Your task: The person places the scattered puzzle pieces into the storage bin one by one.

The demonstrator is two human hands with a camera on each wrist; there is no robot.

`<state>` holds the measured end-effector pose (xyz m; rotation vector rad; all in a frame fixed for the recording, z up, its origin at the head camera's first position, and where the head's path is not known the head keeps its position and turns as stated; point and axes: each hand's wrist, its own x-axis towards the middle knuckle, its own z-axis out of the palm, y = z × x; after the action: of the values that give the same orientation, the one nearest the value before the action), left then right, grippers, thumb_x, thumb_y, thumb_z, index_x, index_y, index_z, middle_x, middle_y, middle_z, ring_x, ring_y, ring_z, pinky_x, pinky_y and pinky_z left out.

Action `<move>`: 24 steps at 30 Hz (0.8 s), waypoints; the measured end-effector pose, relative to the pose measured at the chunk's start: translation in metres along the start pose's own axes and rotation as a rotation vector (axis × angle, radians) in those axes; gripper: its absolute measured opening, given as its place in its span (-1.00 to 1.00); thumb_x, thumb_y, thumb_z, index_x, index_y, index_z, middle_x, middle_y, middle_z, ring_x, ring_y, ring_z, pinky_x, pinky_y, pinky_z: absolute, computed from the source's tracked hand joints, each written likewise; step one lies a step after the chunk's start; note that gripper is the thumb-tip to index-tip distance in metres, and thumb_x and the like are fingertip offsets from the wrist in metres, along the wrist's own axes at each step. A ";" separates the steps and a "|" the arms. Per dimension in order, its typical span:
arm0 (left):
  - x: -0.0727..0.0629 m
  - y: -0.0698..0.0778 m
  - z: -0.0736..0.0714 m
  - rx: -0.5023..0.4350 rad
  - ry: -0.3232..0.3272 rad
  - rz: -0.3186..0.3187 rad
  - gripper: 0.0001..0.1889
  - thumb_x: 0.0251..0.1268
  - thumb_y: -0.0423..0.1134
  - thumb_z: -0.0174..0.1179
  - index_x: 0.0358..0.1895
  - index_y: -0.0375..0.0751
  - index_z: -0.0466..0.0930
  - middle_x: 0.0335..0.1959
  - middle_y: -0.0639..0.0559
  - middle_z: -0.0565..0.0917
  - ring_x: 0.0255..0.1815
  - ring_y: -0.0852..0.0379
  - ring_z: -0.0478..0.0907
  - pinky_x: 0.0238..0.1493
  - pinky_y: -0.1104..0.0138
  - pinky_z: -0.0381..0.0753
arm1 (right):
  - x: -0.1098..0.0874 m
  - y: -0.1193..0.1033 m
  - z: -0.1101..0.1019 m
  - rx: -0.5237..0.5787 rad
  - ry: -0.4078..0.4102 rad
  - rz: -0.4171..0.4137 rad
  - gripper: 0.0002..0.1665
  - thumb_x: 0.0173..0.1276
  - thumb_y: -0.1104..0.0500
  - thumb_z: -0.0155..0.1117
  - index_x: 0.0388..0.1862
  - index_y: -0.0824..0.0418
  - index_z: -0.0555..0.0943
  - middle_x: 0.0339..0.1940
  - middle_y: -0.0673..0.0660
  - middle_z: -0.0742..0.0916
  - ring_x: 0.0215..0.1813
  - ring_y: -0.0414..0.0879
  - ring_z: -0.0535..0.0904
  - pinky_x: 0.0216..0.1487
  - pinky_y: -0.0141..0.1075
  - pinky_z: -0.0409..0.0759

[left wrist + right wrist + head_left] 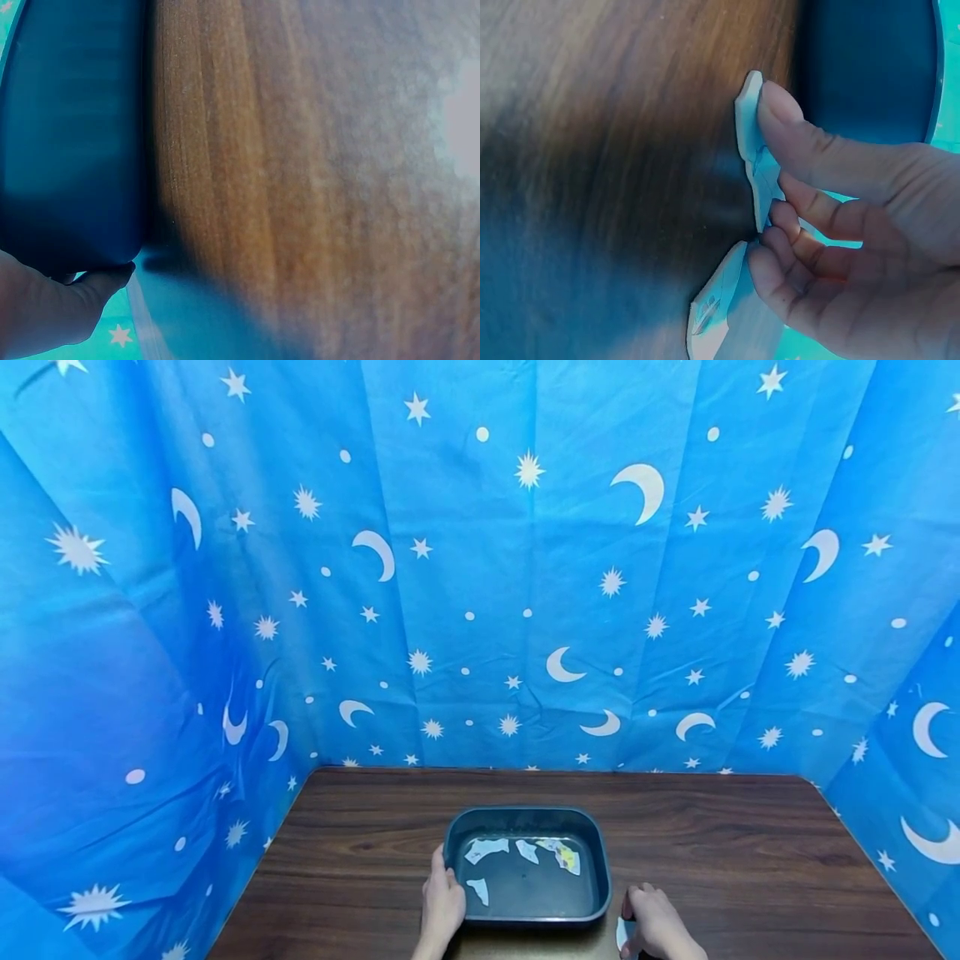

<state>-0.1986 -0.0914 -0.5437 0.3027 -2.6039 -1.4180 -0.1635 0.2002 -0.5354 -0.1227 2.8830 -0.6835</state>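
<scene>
A dark blue-grey rectangular tray [528, 920] stands on the table, with several flat, pale, jagged pieces lying in it. One piece [567, 858] shows yellow print. At the tray's left side my left hand [442, 902] grips the wall near its front corner; the left wrist view shows my thumb [112, 279] against the lower corner. To the right of the tray, my right hand [656, 922] pinches a pale jagged piece [748, 124] between thumb and fingers, low over the table. Beside those fingertips lies a second piece [718, 307] with a printed patch.
The brown wood-grain table [720, 827] has rounded far corners. A blue curtain [480, 568] printed with white moons and stars hangs behind and at both sides. Glare [465, 120] brightens part of the tabletop in the left wrist view.
</scene>
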 end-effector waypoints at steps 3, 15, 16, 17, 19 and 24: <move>0.000 0.000 0.000 0.005 -0.001 -0.004 -0.60 0.33 -0.50 -0.22 0.24 -0.40 0.22 0.12 -0.45 0.43 0.14 -0.36 0.35 0.10 -0.14 0.32 | 0.000 -0.002 0.001 0.001 -0.006 0.016 -0.46 -0.52 0.32 0.62 -0.57 0.18 0.42 -0.53 0.06 0.45 -0.42 -0.03 0.37 -0.37 -0.18 0.40; 0.000 -0.002 0.001 0.000 0.009 -0.002 -0.60 0.33 -0.50 -0.21 0.23 -0.40 0.24 0.11 -0.43 0.44 0.14 -0.35 0.36 0.11 -0.13 0.32 | -0.001 -0.005 0.000 -0.004 -0.007 0.030 -0.47 -0.48 0.34 0.61 -0.56 0.20 0.43 -0.56 0.07 0.48 -0.43 -0.01 0.41 -0.38 -0.13 0.46; 0.000 -0.002 0.001 -0.001 0.009 -0.001 -0.60 0.33 -0.50 -0.21 0.23 -0.40 0.23 0.11 -0.44 0.44 0.14 -0.35 0.36 0.11 -0.13 0.32 | -0.001 -0.004 -0.001 0.015 0.000 0.030 -0.47 -0.48 0.35 0.61 -0.57 0.20 0.42 -0.58 0.05 0.47 -0.46 -0.04 0.40 -0.41 -0.16 0.44; 0.000 -0.001 0.001 0.001 0.007 0.007 -0.60 0.33 -0.50 -0.21 0.23 -0.41 0.23 0.10 -0.44 0.45 0.13 -0.36 0.36 0.10 -0.13 0.33 | -0.002 -0.003 -0.002 0.040 0.005 0.032 -0.48 -0.47 0.37 0.60 -0.58 0.19 0.41 -0.60 0.03 0.47 -0.48 -0.06 0.40 -0.43 -0.19 0.42; -0.001 -0.001 0.001 -0.005 0.004 0.009 -0.60 0.33 -0.50 -0.21 0.23 -0.41 0.23 0.10 -0.45 0.45 0.13 -0.36 0.37 0.10 -0.13 0.33 | -0.002 -0.002 -0.005 0.102 0.009 0.041 -0.50 -0.44 0.42 0.56 -0.59 0.19 0.40 -0.64 0.00 0.47 -0.52 -0.12 0.39 -0.46 -0.25 0.39; 0.000 0.000 -0.001 -0.011 -0.007 0.006 -0.60 0.33 -0.50 -0.22 0.24 -0.42 0.22 0.10 -0.44 0.45 0.13 -0.35 0.36 0.10 -0.13 0.33 | -0.002 0.000 -0.019 0.190 -0.007 0.101 -0.67 -0.26 0.42 0.47 -0.65 0.19 0.47 -0.69 -0.05 0.50 -0.56 -0.16 0.38 -0.47 -0.30 0.35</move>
<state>-0.1984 -0.0921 -0.5432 0.2889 -2.5993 -1.4332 -0.1655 0.2089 -0.5184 0.0458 2.7773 -0.9294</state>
